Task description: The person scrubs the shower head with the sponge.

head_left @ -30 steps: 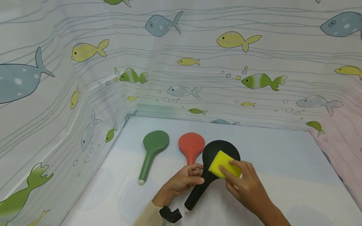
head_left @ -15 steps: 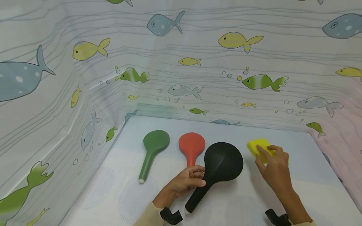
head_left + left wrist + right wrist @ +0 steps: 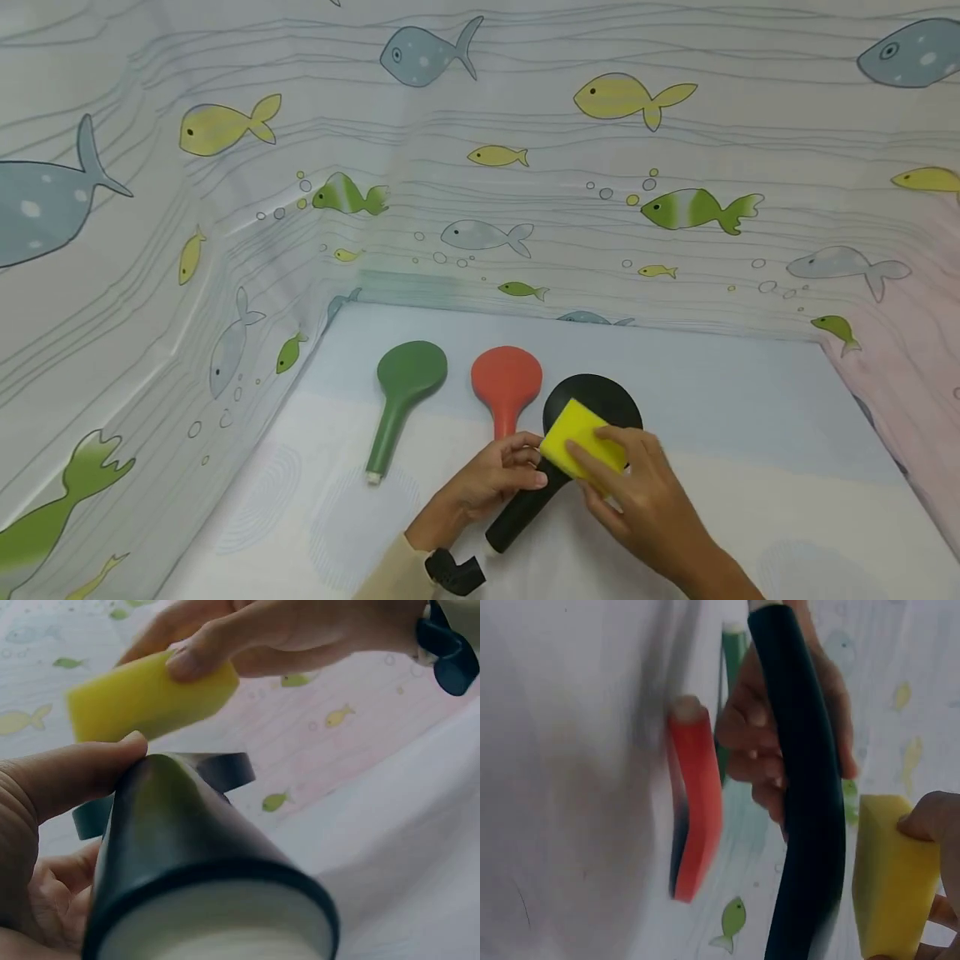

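My left hand [image 3: 491, 479] grips a black shower head [image 3: 611, 400] by its handle near the neck and holds it up at a slant. Between the fingers and thumb of my right hand [image 3: 648, 492] is a yellow sponge [image 3: 568, 423], which covers part of the round head and the neck in the head view. A narrow gap shows between the sponge [image 3: 892, 885] and the black handle [image 3: 802, 750] in the right wrist view. In the left wrist view the handle's pale end [image 3: 217, 922] faces the camera, with the sponge [image 3: 135, 697] beyond my thumb.
A red shower head [image 3: 506, 379] lies just behind my left hand, its handle partly hidden. Left of it lies a green shower head [image 3: 411, 371]. A fish-patterned sheet [image 3: 555, 192] rises behind and beside the pale surface [image 3: 750, 392].
The right hand with the sponge swings from the black head out to the right, then back over its lower head and neck. My left hand stays nearly still with the black shower head.
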`<state>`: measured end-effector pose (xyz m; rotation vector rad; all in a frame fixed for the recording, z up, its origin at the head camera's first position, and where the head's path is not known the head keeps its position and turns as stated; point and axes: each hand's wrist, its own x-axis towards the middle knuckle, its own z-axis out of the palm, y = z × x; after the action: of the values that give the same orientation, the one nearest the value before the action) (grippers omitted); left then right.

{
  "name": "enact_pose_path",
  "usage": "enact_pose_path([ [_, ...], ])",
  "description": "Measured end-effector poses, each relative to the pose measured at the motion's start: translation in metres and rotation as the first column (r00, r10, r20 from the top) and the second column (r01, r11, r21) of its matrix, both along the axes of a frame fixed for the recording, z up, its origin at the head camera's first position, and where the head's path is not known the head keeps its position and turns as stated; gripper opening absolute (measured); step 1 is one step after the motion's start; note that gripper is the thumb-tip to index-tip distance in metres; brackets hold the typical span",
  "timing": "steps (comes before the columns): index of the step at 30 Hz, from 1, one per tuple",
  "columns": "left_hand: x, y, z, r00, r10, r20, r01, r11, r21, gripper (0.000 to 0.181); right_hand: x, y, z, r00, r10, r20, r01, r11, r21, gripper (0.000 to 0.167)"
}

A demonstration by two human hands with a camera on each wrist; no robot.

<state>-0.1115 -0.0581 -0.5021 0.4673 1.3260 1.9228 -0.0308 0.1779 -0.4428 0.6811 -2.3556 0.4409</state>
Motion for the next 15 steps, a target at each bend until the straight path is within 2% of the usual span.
enact_pose_path([
  [3, 0.0, 0.001, 0.001, 1.0, 0.001, 0.015, -0.001, 1.0, -0.006, 0.048, -0.001, -0.014, -0.004, 0.999, 0.03, -0.016, -0.03, 0.999, 0.024, 0.046],
  [7, 0.001, 0.001, 0.003, 1.0, 0.0, 0.026, 0.0, 1.0, -0.012, 0.049, -0.005, -0.014, -0.008, 0.998, 0.05, -0.046, -0.049, 0.998, 0.031, 0.045],
  [12, 0.001, 0.002, 0.001, 1.0, -0.005, -0.012, 0.005, 1.0, -0.017, 0.046, -0.012, -0.003, -0.006, 1.0, 0.016, -0.018, -0.015, 0.999, 0.038, 0.046],
  [15, 0.001, 0.002, -0.002, 1.0, -0.009, -0.028, 0.009, 1.0, -0.009, 0.047, -0.018, 0.005, -0.003, 1.0, -0.019, -0.007, 0.019, 1.0, 0.022, 0.038],
])
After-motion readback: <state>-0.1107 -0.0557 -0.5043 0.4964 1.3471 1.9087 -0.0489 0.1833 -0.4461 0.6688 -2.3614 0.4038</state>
